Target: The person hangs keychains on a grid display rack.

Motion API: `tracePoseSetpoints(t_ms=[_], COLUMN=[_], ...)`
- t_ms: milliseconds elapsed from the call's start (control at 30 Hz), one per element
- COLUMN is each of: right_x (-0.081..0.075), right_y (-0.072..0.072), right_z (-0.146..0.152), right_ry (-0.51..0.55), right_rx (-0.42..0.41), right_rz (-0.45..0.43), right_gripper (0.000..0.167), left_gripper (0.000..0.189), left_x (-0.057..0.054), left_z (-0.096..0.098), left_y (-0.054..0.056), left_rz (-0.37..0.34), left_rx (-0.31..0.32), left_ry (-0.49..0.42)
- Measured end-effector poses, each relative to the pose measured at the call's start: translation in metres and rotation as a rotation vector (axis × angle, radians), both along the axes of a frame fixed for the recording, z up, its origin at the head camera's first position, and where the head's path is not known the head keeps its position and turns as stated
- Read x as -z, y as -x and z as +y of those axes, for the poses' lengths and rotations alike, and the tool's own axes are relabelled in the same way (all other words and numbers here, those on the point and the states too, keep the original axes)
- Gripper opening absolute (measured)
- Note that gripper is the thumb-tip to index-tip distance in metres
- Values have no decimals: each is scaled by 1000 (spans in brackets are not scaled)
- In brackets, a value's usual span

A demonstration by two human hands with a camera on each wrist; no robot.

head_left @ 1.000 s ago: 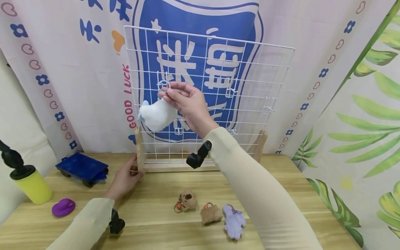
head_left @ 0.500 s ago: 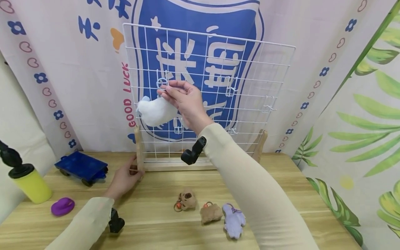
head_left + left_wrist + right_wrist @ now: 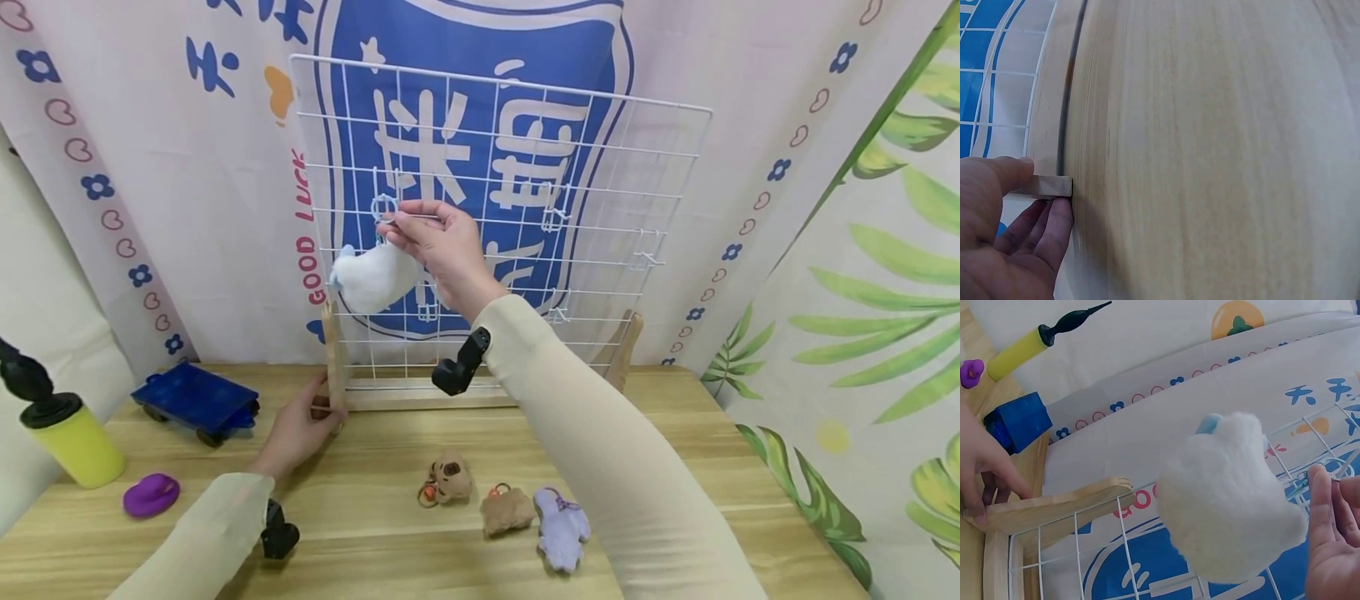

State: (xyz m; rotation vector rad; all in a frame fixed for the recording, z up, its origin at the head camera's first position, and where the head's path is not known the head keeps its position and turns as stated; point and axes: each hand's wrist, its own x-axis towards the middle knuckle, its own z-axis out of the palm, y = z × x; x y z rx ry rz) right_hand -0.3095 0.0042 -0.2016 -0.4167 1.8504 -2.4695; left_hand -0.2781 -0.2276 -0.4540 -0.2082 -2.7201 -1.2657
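Head view: pale-blue ring [image 3: 374,208] pinched by right hand's [image 3: 448,252] fingers, at their eleven o'clock; white plush [image 3: 375,279] hung at seven; wooden stand [image 3: 334,354] gripped by left hand's [image 3: 298,429].

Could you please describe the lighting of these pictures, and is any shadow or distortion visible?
Head view: fairly even light, lettering on the curtain legible; left wrist view: soft shadow on the tabletop near the wooden stand, grain bowing, probably from the lens; right wrist view: greyer, white plush toy brighter above than below.
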Motion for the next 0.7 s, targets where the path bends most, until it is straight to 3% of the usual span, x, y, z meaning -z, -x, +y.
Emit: tracePoseSetpoints(t_ms=[233, 467, 700], right_x=[4, 11, 28], right_y=[3, 2, -6], right_z=[5, 16, 33], right_ry=[-10, -86, -137], right_rx=[3, 4, -83], right_rz=[18, 16, 10], right_gripper=[28, 33, 26], left_gripper=[76, 76, 75], left_x=[0, -1, 1], left_z=[0, -2, 0], left_y=[0, 0, 0], left_rz=[-16, -7, -16], left_rx=[-3, 8, -1], left_ry=[1, 2, 6])
